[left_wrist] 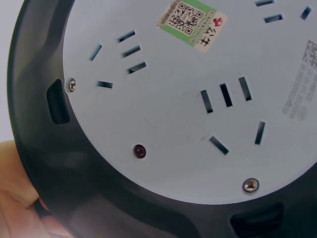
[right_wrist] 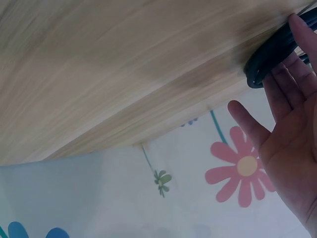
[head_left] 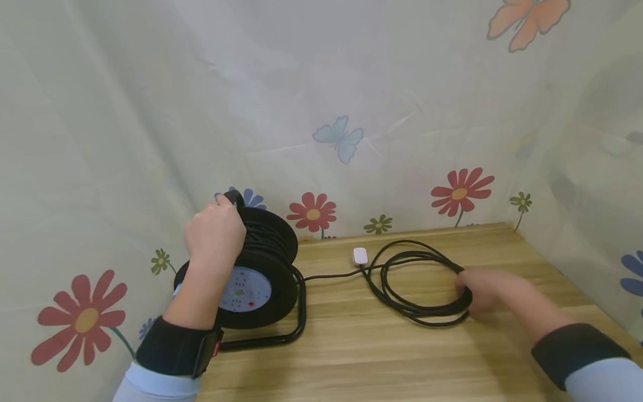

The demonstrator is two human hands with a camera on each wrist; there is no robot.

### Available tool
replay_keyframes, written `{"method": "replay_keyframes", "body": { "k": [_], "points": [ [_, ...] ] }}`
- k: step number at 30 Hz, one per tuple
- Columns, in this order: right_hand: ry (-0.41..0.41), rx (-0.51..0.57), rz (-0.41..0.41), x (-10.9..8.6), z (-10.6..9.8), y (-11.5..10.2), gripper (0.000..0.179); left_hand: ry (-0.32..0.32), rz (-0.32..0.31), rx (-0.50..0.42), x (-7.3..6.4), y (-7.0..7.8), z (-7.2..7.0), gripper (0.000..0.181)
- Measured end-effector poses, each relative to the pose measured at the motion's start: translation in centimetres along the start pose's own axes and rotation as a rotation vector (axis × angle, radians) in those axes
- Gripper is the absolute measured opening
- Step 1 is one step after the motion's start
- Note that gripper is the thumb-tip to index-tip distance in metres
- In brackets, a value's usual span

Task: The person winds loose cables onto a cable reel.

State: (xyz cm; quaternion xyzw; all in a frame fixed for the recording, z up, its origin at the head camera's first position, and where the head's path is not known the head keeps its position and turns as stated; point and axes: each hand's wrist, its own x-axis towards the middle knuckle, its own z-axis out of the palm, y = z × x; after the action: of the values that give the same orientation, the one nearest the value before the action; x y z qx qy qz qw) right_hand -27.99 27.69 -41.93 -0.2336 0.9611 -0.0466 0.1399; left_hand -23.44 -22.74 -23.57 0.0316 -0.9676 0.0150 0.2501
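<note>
A black cable reel (head_left: 266, 290) with a pale round socket panel stands at the left on a tubular frame. At its top, my left hand (head_left: 216, 229) grips the black handle. In the left wrist view the socket panel (left_wrist: 168, 114) fills most of the picture, with part of the hand (left_wrist: 17, 193) behind the rim. A black cable (head_left: 412, 312) runs from the reel into loose loops on the table. My right hand (head_left: 487, 290), blurred in the head view, holds the bundled loops at their right end. The right wrist view has the cable (right_wrist: 272, 54) between thumb and fingers, one finger sticking out.
A white plug (head_left: 360, 256) on the cable's end lies at the back of the loops. The wooden table (head_left: 382, 363) meets a pale cloth (head_left: 402, 162) printed with flowers and butterflies at the back and right. Cloth also hangs at the left.
</note>
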Motion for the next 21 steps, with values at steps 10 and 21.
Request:
{"method": "replay_keyframes", "body": {
  "k": [10,21],
  "points": [
    [-0.032,0.004,0.032,-0.2,-0.4,1.1,0.034,0.007,-0.009,-0.008,-0.4,0.1,-0.3,0.047],
    [-0.023,0.029,0.034,-0.4,0.0,1.5,0.035,0.003,-0.014,0.015,-0.7,0.4,-0.5,0.048]
  ]
}}
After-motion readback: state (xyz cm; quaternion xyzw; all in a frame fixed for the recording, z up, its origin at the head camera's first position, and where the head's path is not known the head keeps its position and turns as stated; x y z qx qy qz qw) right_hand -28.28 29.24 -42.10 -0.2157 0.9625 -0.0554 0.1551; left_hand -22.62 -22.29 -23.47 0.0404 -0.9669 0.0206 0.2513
